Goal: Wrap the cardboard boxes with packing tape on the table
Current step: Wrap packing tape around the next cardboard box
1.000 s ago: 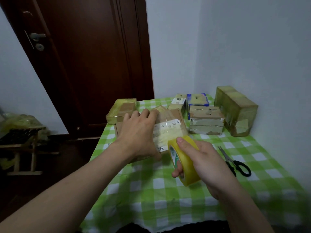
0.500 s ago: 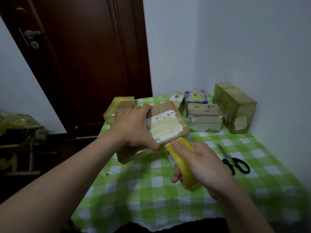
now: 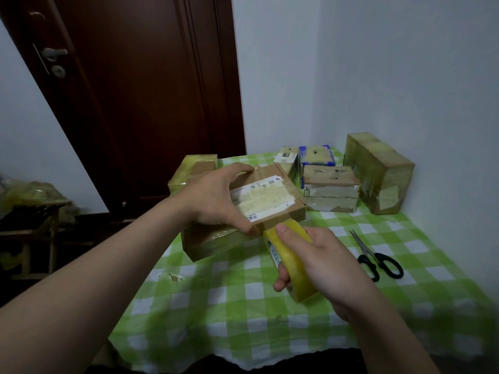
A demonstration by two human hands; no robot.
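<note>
Two hands share the work as I watch through the head camera. My left hand (image 3: 216,201) grips the cardboard box (image 3: 272,203) from above, fingers curled over its far edge and thumb pressed at the near edge beside the white shipping label (image 3: 259,198). The box sits tilted, its right end raised; I cannot tell whether its low left end touches the table. My right hand (image 3: 324,268), just near and right of the left one, is wrapped round the yellow packing tape roll (image 3: 290,265), thumb on the outer face and fingers through the core. The roll's top meets the box's near corner. A pair of black-handled scissors (image 3: 378,261) lies flat to the right of the right hand. Beyond both hands stand other taped boxes: a flat one (image 3: 194,168) past the left hand, a grey-sided one (image 3: 330,193), a blue-edged one (image 3: 316,155) and a large one (image 3: 378,171) against the wall. All rest on the green checked tablecloth (image 3: 229,306).
</note>
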